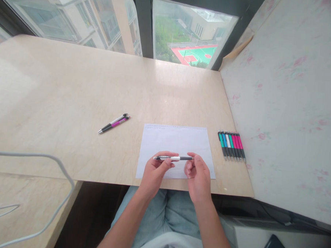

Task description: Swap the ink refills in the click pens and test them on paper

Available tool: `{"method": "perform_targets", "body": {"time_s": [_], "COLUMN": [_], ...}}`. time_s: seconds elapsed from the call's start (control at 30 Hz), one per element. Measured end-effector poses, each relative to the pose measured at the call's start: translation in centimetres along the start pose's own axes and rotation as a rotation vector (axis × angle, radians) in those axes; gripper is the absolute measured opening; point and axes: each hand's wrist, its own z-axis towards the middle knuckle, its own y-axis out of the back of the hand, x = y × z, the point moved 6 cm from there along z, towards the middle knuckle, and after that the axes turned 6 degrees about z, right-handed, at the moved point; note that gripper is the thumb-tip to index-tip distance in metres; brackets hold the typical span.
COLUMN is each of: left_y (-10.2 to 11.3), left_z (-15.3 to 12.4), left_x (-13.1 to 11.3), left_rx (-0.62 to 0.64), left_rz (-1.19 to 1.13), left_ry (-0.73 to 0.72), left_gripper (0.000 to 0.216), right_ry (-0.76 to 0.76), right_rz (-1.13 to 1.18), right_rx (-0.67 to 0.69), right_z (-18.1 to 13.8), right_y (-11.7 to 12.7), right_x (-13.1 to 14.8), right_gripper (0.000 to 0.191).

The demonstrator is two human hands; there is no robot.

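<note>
A white pen with a black grip (175, 158) lies level between my two hands, above a sheet of white paper (175, 141). My left hand (157, 169) is closed on the pen's clip end, thumb in front and fingers behind. At the tip end, my right hand (198, 173) pinches the pen between thumb and forefinger, its other fingers curled in. Small faint writing runs along the paper's top edge. The paper lies flat on the desk under both hands.
Two pens, one white and one purple (117, 122), lie left of the paper. A row of several coloured pens (232, 145) lies at right by the flowered wall (287, 107). A grey cable (62, 167) loops at the left. Windows stand behind the desk (73, 94).
</note>
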Motion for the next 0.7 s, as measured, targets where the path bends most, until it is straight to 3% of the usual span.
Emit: {"method": "perform_targets", "body": {"time_s": [0.1,0.27,0.7], "left_y": [-0.4,-0.2,-0.5], "left_z": [-0.1,-0.2,-0.5], "left_x": [0.1,0.7,1.2], "left_rx": [0.017,-0.038,-0.22], "left_rz": [0.023,0.026,-0.25], "left_ry": [-0.006,-0.028,0.018], "left_gripper": [0.022,0.023,0.025], "right_ry": [-0.039,-0.029,0.088], "right_rz": [0.156,0.203,-0.028], "right_rx": [-0.019,-0.022,-0.09], "right_z": [-0.1,0.0,-0.5], "right_y": [-0.7,-1.3,-2.4], "right_x": [-0.1,-0.5,-0.6], "right_gripper": [0.03,0.028,0.035]}}
